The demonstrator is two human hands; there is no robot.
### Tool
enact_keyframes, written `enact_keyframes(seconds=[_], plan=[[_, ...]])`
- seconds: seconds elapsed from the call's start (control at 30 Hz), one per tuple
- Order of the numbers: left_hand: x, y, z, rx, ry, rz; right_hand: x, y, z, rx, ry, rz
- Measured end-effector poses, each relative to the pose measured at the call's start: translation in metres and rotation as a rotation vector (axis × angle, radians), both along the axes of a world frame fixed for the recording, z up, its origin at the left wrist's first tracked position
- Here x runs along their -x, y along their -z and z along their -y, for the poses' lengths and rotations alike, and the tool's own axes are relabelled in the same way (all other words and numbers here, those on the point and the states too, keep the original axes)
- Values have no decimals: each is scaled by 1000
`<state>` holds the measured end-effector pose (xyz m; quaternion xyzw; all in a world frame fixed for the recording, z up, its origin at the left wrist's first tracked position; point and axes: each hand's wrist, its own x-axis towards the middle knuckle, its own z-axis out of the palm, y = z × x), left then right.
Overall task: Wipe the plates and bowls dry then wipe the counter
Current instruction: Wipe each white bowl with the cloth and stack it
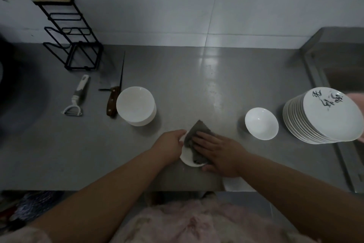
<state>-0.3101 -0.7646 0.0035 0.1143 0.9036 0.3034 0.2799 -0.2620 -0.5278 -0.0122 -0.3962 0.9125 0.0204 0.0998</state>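
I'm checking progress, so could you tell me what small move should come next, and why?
Probably sweep the grey cloth around the white dish: the right hand presses it flat there, while the left hand grips the rim.

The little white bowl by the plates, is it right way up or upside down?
Right way up. The little bowl shows its hollow inside, standing on the counter beside the plate stack.

Single head view, steeply down and forward, close over steel counter [197, 85], wide-angle.
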Motion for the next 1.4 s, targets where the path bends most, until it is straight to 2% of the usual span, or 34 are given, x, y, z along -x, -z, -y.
enact_keyframes(seconds=[0.13, 0.27, 0.43, 0.5, 0.6, 0.7, 0.9, 1.03, 1.27, 1.4], plan=[[-1, 3, 5, -64, -35, 33, 4, 1, 14, 22, 74, 40], [-6, 3, 4, -100, -161, 90, -21, 7, 23, 92, 355, 45], [-16, 0, -4, -81, -270, 97, -42, -3, 24, 295, 426, -101], [-19, -4, -6, -81, -288, 88, -37, -23, 29, 322, 584, -10], [-16, -16, -5, -82, -304, 80, -28, -48, 30, 254, 884, 262], [-9, -35, -4, -96, -311, 51, -20, -63, 22, 211, 1011, 317], [1, -76, -4, -178, -310, -11, 1, -102, 17, 294, 1105, 346], [5, -104, -3, -241, -341, -67, 10, -133, 21, 479, 1154, 355], [9, -158, -5, -299, -329, -167, 20, -173, 21, 672, 1155, 152], [9, -182, -10, -431, -384, -177, 22, -196, 27, 902, 1182, 90]])
